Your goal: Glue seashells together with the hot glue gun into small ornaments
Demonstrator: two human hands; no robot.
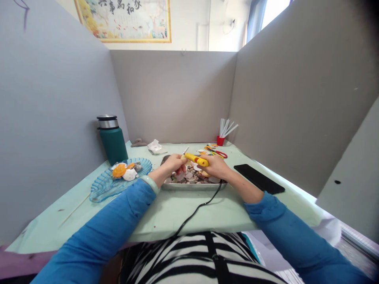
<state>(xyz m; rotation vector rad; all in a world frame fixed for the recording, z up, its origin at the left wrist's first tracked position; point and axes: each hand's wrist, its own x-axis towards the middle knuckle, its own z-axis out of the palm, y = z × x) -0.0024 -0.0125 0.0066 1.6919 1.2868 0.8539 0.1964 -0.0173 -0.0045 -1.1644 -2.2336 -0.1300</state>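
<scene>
My right hand (217, 166) is wrapped round a yellow glue gun (197, 159), its black cord (198, 207) running down to the table's front edge. Close against the gun's left end, my left hand (174, 163) is closed with fingertips pinched together. A small pale piece seems to be between them, too small to name. Just above the fingertips a short white stick (186, 150) shows; what it belongs to is unclear. Both hands are over a metal tray (192, 187) filled with seashells (189, 176), partly covering it.
On the left are a blue glass dish (102, 189) with orange and white shells (120, 170), a green bottle (113, 142) and a thin stick (75, 209). At the right lie a black phone (259, 178) and scissors (220, 154). A red cup (220, 141) holds white sticks (226, 128). Grey partitions (174, 94) surround the table.
</scene>
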